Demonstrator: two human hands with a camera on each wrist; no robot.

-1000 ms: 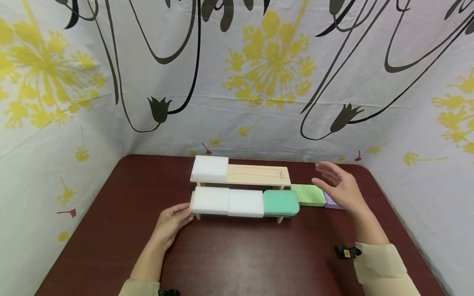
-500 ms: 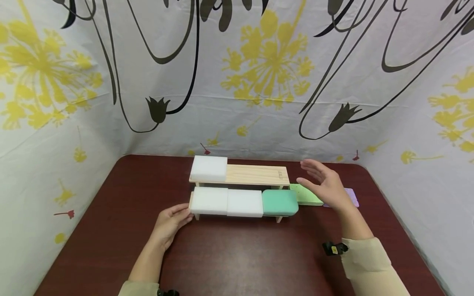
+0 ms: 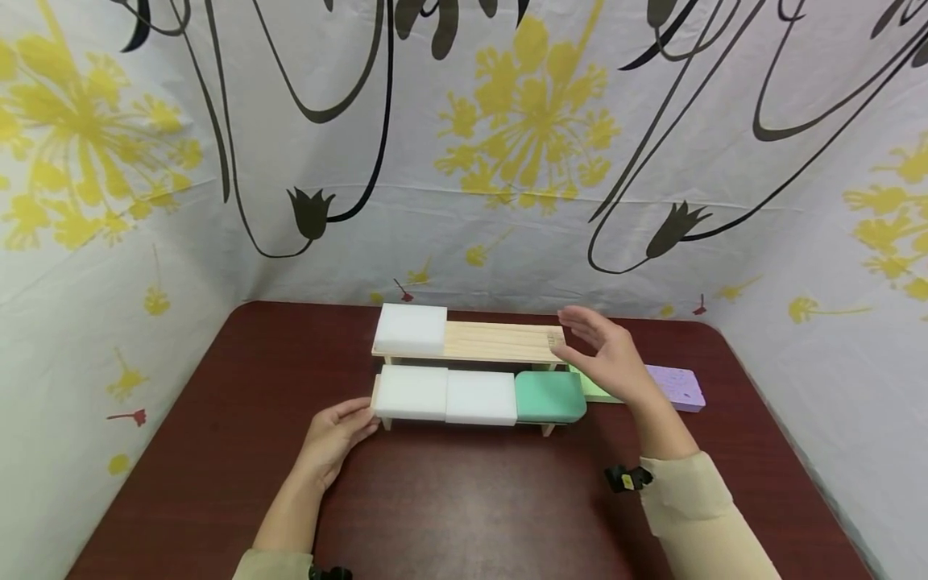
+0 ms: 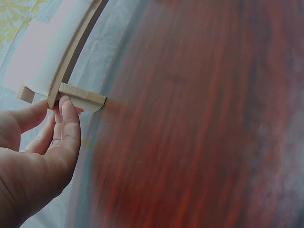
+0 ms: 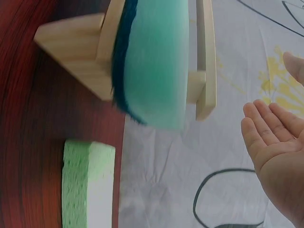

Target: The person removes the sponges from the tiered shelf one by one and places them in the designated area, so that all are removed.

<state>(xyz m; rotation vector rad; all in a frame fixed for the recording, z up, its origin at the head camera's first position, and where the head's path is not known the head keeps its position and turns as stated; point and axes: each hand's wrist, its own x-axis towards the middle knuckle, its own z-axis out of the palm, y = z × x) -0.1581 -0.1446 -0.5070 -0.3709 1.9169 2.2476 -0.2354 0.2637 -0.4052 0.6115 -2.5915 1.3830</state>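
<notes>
A two-level wooden stand (image 3: pixel 500 340) stands toward the back of the table. On its lower front shelf sit two white foam blocks (image 3: pixel 413 392) and a teal sponge (image 3: pixel 551 396), side by side. Another white block (image 3: pixel 411 329) lies at the left end of the raised back shelf; bare wood shows to its right. My left hand (image 3: pixel 333 443) pinches the front shelf's left end, thumb above and fingers below the board (image 4: pixel 76 52) in the left wrist view. With fingers extended and thumb apart, my right hand (image 3: pixel 605 354) is near the stand's right end, holding nothing.
A green sponge (image 3: pixel 598 393) lies on the table at the stand's right, partly behind my right hand. Farther right is a purple sponge (image 3: pixel 676 387). Patterned white cloth (image 3: pixel 377 242) hangs around the back and sides of the dark red table (image 3: pixel 493 499).
My right hand has moved left, from over the purple sponge to the stand's right end, uncovering the purple sponge. The left hand keeps its hold, and the stand and blocks stay put.
</notes>
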